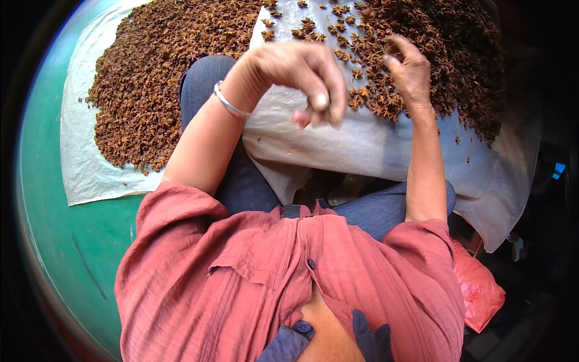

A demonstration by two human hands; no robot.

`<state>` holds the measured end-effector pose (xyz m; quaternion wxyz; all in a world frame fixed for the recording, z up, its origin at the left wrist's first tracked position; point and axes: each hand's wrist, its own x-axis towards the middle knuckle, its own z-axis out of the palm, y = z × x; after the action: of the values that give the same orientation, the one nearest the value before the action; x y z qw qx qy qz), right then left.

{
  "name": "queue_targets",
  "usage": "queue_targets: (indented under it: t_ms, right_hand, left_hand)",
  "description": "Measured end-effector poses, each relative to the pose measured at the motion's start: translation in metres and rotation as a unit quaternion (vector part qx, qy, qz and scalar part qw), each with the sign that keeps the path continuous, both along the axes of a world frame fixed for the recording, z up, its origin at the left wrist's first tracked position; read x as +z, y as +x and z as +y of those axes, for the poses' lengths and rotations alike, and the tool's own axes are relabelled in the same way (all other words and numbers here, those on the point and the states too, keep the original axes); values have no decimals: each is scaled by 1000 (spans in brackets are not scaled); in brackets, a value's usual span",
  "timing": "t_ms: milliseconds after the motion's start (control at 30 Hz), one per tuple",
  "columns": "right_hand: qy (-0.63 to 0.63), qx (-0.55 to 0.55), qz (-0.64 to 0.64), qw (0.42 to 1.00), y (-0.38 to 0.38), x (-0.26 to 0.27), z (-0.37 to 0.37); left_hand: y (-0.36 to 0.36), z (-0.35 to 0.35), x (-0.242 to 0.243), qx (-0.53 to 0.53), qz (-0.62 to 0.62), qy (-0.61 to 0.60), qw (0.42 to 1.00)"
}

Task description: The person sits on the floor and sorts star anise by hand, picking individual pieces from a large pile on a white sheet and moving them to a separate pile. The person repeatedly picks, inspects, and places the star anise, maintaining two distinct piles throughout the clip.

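My left hand (pixel 307 77), with a silver bangle (pixel 230 102) at its wrist, hangs bent above the pale plastic sheet (pixel 312 149). Its fingers curl downward and are blurred by motion; whether something small sits between them is hidden. At the near-left edge of a heap of dried star anise (pixel 445 59) is my right hand (pixel 412 74). Thumb and forefinger bend towards each other there, and I cannot make out whether they pinch a piece. Between the hands, loose star anise (pixel 357 92) lies spread on the sheet.
A broad, dense heap of smaller-looking brown pieces (pixel 140 90) covers a white sheet (pixel 81 167) on the left, over a green surface (pixel 49 226). My knees in blue jeans (pixel 201 86) flank the near edge of the pale sheet. A red plastic bag (pixel 479 285) lies low at the right.
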<state>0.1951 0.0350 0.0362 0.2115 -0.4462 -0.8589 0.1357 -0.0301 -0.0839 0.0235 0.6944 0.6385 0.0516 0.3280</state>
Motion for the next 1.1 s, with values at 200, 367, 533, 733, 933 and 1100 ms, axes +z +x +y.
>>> queue_targets:
  t_ms: [200, 367, 533, 733, 933, 1100]
  right_hand:
    - [98, 183, -107, 972, 8, -60, -13]
    - [37, 139, 83, 986, -3, -57, -14]
    - [-348, 72, 415, 838, -22, -38, -19]
    - [-544, 161, 499, 655, -13, -29, -21]
    - [-578, 156, 565, 567, -19, -19, -28]
    - [-621, 323, 541, 465, 12, 12, -53]
  left_hand:
    - [12, 8, -13, 376, 125, -147, 906]
    - [33, 20, -23, 459, 343, 19, 819]
    - [48, 31, -20, 579, 276, 101, 761]
    - [49, 23, -25, 668, 236, 257, 657]
    - [53, 15, -10, 725, 243, 438, 472]
    - [-2, 7, -4, 771, 379, 231, 456]
